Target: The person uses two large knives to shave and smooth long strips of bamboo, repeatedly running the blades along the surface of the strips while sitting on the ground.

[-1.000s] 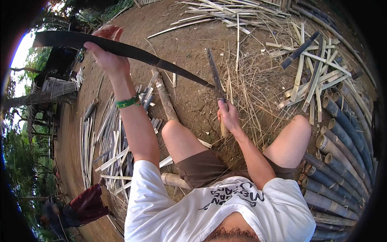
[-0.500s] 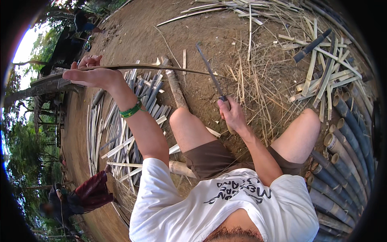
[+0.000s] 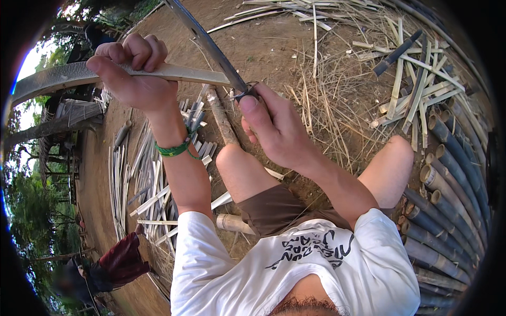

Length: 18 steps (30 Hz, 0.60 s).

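My left hand (image 3: pixel 134 71) is raised and closed around a long bamboo strip (image 3: pixel 195 75), whose pale split face is turned up. One end of the strip runs off past the left rim; the other reaches the base of a knife blade. In my right hand (image 3: pixel 276 124) is a long-bladed knife (image 3: pixel 211 50), its dark blade slanting up and to the left. The blade's base touches or lies very near the strip's end. My fingers hide most of the knife's handle. A green band circles my left wrist.
A heap of split bamboo strips (image 3: pixel 153 179) lies left of my knees, beside a thin log (image 3: pixel 222 116). Bamboo poles (image 3: pixel 453 184) are stacked at the right. More strips (image 3: pixel 421 89) and dry straw cover the ground ahead. Another person (image 3: pixel 105 271) is at the lower left.
My left hand has gone from open under the strip to closed round it. The strip and knife have come up closer, and my right hand has moved up and left, bringing the blade to the strip's end.
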Motion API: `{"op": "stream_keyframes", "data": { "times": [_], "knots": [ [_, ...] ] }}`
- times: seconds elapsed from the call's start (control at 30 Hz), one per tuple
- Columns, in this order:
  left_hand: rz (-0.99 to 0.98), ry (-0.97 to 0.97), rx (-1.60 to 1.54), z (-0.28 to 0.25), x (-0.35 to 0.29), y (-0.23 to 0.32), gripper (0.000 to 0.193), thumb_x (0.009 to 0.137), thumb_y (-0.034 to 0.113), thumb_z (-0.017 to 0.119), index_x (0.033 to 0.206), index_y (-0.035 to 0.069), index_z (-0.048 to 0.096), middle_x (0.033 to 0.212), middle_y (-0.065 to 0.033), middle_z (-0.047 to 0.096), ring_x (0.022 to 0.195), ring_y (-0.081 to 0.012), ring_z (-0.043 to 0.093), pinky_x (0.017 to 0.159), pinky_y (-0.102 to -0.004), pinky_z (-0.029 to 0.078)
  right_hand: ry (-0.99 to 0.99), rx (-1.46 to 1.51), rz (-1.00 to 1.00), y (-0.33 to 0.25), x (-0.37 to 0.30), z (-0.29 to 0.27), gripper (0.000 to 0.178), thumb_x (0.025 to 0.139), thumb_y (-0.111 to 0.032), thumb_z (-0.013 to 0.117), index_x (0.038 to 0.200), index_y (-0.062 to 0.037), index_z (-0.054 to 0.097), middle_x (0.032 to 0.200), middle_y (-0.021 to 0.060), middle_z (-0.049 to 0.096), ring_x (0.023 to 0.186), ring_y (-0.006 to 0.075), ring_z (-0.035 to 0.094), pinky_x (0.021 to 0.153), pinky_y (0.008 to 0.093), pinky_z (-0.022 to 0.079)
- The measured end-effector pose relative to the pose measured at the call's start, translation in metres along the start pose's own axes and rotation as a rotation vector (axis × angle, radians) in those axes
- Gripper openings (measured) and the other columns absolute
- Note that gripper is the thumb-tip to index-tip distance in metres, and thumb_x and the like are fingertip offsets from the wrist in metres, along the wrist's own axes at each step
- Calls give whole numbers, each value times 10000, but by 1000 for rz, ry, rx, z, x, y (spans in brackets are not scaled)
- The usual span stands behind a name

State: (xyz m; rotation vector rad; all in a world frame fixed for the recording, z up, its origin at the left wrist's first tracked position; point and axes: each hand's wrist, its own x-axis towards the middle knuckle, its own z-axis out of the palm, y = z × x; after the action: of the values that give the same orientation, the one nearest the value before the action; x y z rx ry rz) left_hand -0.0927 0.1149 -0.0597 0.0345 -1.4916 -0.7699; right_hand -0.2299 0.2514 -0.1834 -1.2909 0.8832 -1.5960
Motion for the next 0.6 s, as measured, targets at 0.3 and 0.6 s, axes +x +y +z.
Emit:
{"op": "stream_keyframes", "data": {
  "times": [0.3,0.6],
  "knots": [
    [131,236,292,23,-15,-5,575,912,718,426,831,149,433,560,-3,313,461,-103,276,465,-210,247,8,-88,259,58,-18,-4,434,1037,-405,445,813,-39,507,580,7,496,467,104,487,451,291,393],
    [-135,59,-173,20,10,40,917,719,957,129,680,126,515,529,-39,372,424,-118,298,405,-226,233,60,-305,48,23,-18,-4,387,1011,-361,514,850,-10,543,523,63,488,446,175,506,458,341,385]
  ]
}}
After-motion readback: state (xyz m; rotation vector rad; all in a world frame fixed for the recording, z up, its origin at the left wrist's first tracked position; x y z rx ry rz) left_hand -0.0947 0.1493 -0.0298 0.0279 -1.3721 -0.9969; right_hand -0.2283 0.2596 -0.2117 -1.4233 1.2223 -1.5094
